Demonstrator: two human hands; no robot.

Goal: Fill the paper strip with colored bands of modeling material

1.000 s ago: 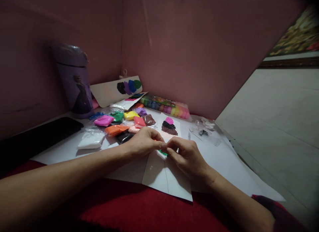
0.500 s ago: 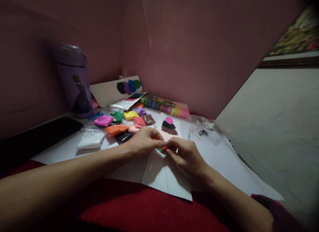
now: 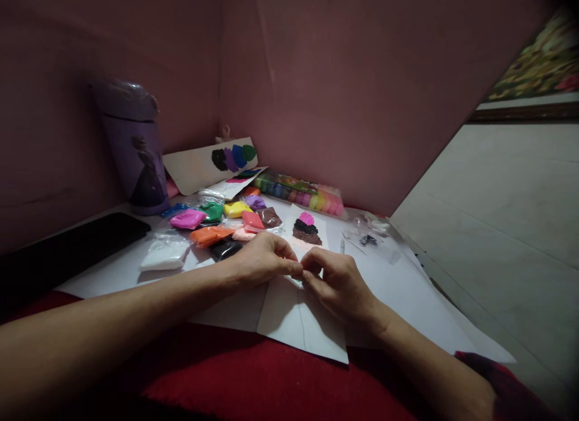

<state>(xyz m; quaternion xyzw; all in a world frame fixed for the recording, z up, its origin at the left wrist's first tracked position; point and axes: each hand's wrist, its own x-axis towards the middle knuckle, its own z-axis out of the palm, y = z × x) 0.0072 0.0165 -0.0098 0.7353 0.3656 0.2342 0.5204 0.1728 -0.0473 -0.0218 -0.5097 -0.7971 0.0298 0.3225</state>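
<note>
Because both sets of fingertips meet over the white card (image 3: 312,330), my remote view of the contact point is poor. The left hand (image 3: 257,258) reaches in from the card's left, thumb and forefinger bent towards each other; the right hand (image 3: 339,283) comes from its right, curled the same way, tips almost touching the left thumb. Whether either one pinches anything I cannot tell: the fingers cover the spot.

Just under them, about midway along the card, a sliver of green (image 3: 296,278) shows. Beyond the fingers, at the card's far end, sit pink (image 3: 306,219), black (image 3: 306,228) and brown (image 3: 307,237) patches, one below another.

To work neatly here, I would judge, small pulls between thumb and forefinger beat big ones, with the wrists held off the card so nothing smears or slides it. The heap of bagged clay (image 3: 211,235) left of the card lies close by the left hand, so I'd keep that knuckle from nudging it. Behind the card is a clear pack (image 3: 298,193) of coloured pieces.
</note>
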